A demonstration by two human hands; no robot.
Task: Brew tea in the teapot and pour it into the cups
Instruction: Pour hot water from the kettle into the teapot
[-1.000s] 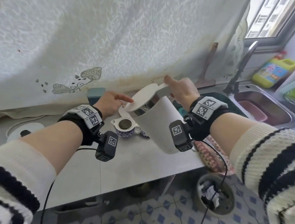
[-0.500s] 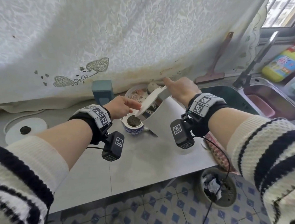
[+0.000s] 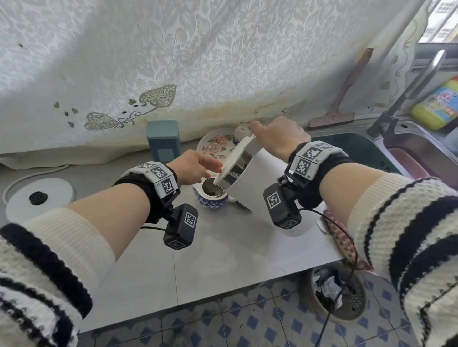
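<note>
While the blue-and-white teapot (image 3: 210, 196) stands uncovered mid-table, dark leaves inside, a white kettle (image 3: 252, 180) tilts over its mouth from 3 o'clock, lid hinged up. Gripping the kettle's handle from above is the right hand (image 3: 277, 136); the left hand (image 3: 194, 168) at 10 o'clock has fingers loosely curled, holding nothing visible. Behind, at 12 o'clock, a floral plate (image 3: 215, 145) lies on the grey table (image 3: 217, 243); the kettle base (image 3: 38, 199) sits far at 9 o'clock.
</note>
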